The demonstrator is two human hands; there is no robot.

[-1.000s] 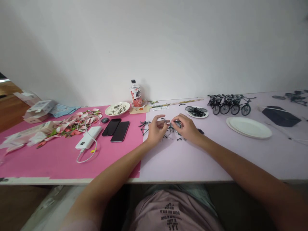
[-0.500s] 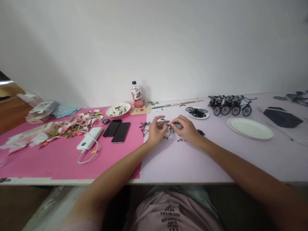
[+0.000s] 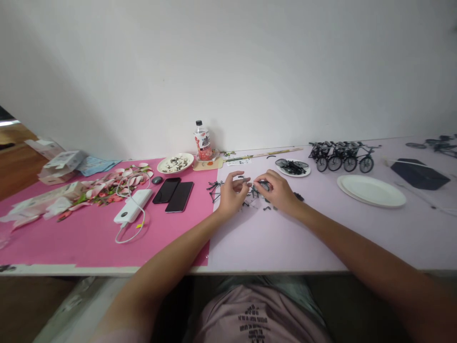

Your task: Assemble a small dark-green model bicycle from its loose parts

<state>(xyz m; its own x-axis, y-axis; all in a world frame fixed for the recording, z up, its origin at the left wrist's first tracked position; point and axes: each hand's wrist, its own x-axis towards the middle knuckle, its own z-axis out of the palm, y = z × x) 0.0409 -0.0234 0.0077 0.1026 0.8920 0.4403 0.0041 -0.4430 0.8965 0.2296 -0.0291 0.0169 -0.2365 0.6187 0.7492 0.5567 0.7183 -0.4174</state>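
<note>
Over the pale lilac part of the table, my left hand (image 3: 231,194) pinches a small dark toy bicycle part (image 3: 243,178) between thumb and fingers. My right hand (image 3: 280,193) faces it, thumb and forefinger pressed together almost at the left fingertips; what they grip is too small to make out. Below and between the hands lie loose dark pieces (image 3: 267,208) and grey wheels (image 3: 263,186), partly covered by the right hand. Beside my left hand rests a black toy bicycle frame (image 3: 214,190). Small black parts (image 3: 298,196) show behind the right wrist.
A row of toy bicycles (image 3: 335,157) stands at the back right, near a plate of black parts (image 3: 293,172) and white plates (image 3: 371,191). Leftward are phones (image 3: 179,196), a power bank (image 3: 134,206), petals (image 3: 107,188), a bottle (image 3: 203,143) and another plate (image 3: 165,166).
My right hand has shifted very slightly, uncovering a little more of the wheels and loose pieces beneath it. My left hand stays in place with its pinch.
</note>
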